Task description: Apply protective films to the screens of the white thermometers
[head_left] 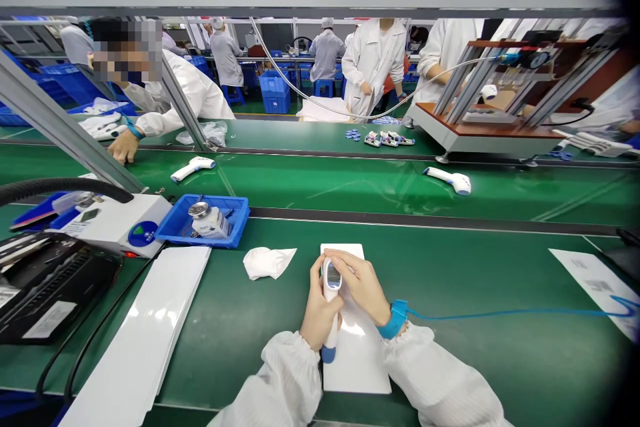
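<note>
A white infrared thermometer [331,293] with a blue tip and a small dark screen is held upright in front of me. My left hand [319,307] wraps round its handle. The fingers of my right hand [365,283] close over the top of its head, beside the screen; a blue wrist strap [393,319] with a cord circles that wrist. Under both hands lies a glossy white board [357,367] on the green bench. To the left of my hands is a crumpled white cloth or tissue [269,263].
A blue tray [240,220] holds a bottle with a metal top. More white boards [145,320] lie at left, near a white device [120,220]. Two thermometers rest on the green conveyor [320,180]. Beyond it a co-worker's hand [125,145] touches the belt; a test fixture [490,113] stands right.
</note>
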Demonstrator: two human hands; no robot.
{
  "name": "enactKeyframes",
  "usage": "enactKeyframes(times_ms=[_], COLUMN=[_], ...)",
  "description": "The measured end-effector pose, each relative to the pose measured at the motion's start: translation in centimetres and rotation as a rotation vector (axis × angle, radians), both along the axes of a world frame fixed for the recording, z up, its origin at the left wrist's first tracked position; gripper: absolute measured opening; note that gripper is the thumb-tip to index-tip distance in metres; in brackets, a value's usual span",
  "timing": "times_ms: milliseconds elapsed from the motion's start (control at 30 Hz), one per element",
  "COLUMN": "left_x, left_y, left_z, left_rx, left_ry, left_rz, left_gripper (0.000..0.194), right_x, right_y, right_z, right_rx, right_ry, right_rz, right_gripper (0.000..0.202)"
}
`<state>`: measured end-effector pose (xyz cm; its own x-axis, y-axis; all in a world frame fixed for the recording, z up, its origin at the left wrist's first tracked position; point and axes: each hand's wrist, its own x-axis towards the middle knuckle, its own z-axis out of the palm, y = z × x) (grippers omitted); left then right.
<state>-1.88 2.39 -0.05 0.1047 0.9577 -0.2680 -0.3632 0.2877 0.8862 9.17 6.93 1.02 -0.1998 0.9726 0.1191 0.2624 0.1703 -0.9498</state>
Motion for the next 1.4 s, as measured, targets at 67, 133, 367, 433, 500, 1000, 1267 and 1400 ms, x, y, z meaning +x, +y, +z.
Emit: enactKeyframes(times_ms=[67, 133, 367, 433, 500, 1000, 1267, 1400], left_x=[0.0, 0.0, 0.2, 0.2, 0.1, -0.3, -1.2, -1.8], left_y=[0.0, 0.0, -0.1, -0.1, -0.1, -0.1, 0.7, 2.7], left_z=[0.1, 0.1, 0.3, 0.2, 0.1, -0.5, 2.6, 1.1], left_rx=[-0.006, -0.013, -0.001, 0.005, -0.002, 0.005, 0.037, 0.075], left_ry=[-0.007, -0.001, 0.072, 0.087, 0.083, 0.074, 0.072, 0.041], left_rz=[-0.004, 0.001, 0.003, 0.007, 0.001, -0.038, 0.236, 0.085], left_gripper=[0.081, 0.081, 0.081, 0.081, 0.083, 0.089, 0.070, 0.066], right_x=[0.0, 0.1, 0.0, -0.2, -0.2, 1.0, -0.2, -1.0], right_y=[-0.2, -0.5, -1.2, -1.2, -1.1, 1.6, -2.4, -0.6], right_z=[-0.3, -0.6, -1.0, -0.7, -0.3, 1.2, 0.8, 0.0], right_rx=[-0.012, -0.058, -0.230, -0.247, -0.263, -0.141, -0.275, -0.365], right_ry=[0.019, 0.077, 0.300, 0.309, 0.299, 0.141, 0.183, 0.155], right_rz=[0.002, 0.051, 0.163, 0.139, 0.131, 0.079, 0.126, 0.263], right_gripper=[0.032, 0.034, 0.047, 0.044, 0.043, 0.019, 0.025, 0.020])
